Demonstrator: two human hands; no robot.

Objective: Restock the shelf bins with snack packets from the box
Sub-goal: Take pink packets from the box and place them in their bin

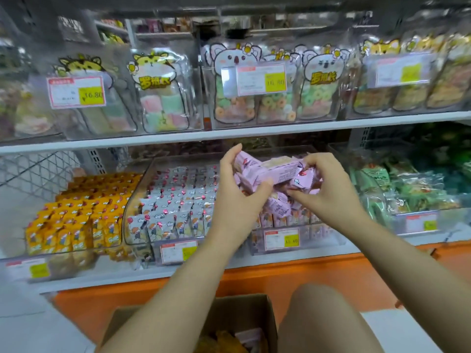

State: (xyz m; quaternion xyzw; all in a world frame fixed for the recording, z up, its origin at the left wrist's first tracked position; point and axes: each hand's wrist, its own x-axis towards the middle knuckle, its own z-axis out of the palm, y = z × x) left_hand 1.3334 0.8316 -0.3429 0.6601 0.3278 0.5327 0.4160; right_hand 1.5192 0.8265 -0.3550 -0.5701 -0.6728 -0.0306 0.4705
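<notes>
Shop shelving fills the view, and on its lower shelf (pixel 254 261) a row of clear bins is set side by side. A bundle of pink snack packets (pixel 270 171) is held over the pink-packet bin (pixel 321 238), which lies directly below the hands and slightly ahead of them. The bundle's left end is gripped by the left hand (pixel 239 184), thumb under and fingers curled over the top. Its right end is pinched by the right hand (pixel 323 189) between thumb and fingertips. The bundle's long axis runs left to right, roughly parallel to the shelf front and slightly tilted, while the packets already in the bin are stood upright in rows. Both hands are equally near the bin, so a short lowering is judged to be what comes next, with the packets probably turned upright to match the rows. The cardboard box (pixel 244 314) is seen low in the view between the forearms, well apart from the bundle, with more packets inside.
</notes>
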